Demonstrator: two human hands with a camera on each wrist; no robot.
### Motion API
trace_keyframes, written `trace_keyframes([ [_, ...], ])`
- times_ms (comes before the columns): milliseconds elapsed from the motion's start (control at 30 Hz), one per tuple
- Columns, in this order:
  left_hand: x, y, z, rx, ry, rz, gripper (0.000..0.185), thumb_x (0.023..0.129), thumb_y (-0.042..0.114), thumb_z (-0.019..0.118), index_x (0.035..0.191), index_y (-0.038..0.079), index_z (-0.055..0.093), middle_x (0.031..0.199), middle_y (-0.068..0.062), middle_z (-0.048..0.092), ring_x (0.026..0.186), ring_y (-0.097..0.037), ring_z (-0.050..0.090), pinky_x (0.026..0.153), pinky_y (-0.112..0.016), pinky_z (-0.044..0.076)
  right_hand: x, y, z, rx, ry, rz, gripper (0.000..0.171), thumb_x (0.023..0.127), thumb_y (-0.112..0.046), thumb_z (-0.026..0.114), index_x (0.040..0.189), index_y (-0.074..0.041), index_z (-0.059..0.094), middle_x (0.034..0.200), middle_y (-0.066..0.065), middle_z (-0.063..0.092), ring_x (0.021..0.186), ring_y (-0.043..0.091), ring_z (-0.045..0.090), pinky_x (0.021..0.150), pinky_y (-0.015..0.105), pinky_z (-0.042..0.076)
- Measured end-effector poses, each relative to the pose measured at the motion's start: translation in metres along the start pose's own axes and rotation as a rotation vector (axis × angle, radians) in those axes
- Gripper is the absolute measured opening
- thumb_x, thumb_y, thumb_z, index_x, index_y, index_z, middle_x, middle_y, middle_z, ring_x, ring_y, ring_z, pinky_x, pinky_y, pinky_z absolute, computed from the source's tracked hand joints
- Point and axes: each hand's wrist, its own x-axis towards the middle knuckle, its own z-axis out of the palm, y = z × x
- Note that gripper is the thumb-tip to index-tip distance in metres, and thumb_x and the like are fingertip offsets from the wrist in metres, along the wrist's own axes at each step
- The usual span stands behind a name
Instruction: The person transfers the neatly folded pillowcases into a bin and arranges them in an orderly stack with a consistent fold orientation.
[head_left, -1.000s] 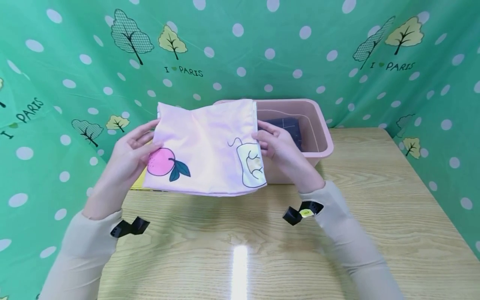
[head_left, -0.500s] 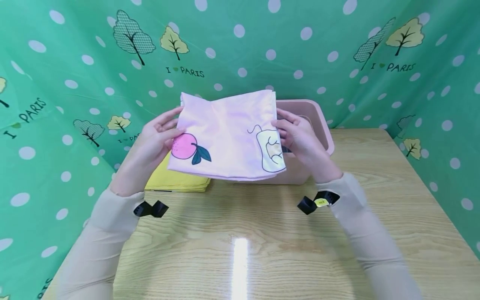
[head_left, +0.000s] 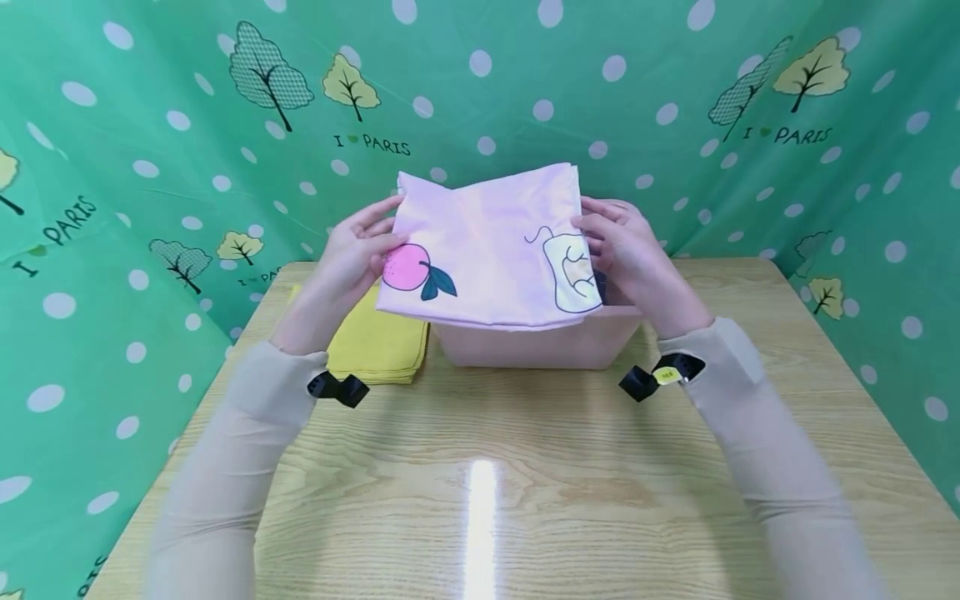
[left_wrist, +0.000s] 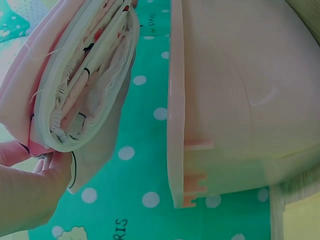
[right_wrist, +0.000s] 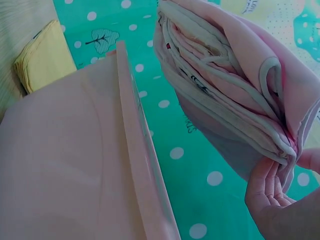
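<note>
A folded pink cloth, printed with a pink fruit and a white cartoon shape, is held up between both hands. My left hand pinches its left edge, thumb in front and fingers behind. The right hand grips the opposite edge the same way. Both wrist views show many folded layers in the cloth, with pale hemmed edges. Behind and below it stands a pink plastic bin, its opening mostly hidden by the cloth. In the right wrist view the cloth hangs above the bin's rim.
A folded yellow cloth lies on the wooden table, left of the bin. Something dark shows inside the bin near the right hand. A green dotted curtain hangs behind the table and along both sides.
Both hands have carried the pink cloth up and to the right, farther over the bin. More of the yellow cloth and the bin's front wall now shows.
</note>
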Motion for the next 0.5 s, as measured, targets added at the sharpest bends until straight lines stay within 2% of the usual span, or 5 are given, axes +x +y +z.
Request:
trace_keyframes([
  [200,0.013,-0.004,0.01,0.036,0.015,-0.018,0.051,0.085,-0.006,0.05,0.13,0.015,0.045,0.127,-0.016,0.046,0.074,-0.01,0.057,0.04,-0.011,0.032,0.004,-0.009,-0.01,-0.057,0.054,0.045,0.048,0.082,-0.015,0.063,0.128,-0.017,0.047,0.112,0.006,0.056,0.089,0.014,0.055,0.068,0.021,0.048],
  [500,0.029,-0.009,0.02,0.063,0.037,-0.048,0.05,0.085,-0.006,0.05,0.13,0.016,0.045,0.129,-0.014,0.045,0.068,-0.009,0.053,0.042,-0.011,0.032,0.013,-0.016,-0.021,-0.112,0.072,0.075,0.051,0.083,-0.018,0.062,0.131,-0.018,0.044,0.115,0.006,0.053,0.092,0.014,0.054,0.068,0.02,0.049],
])
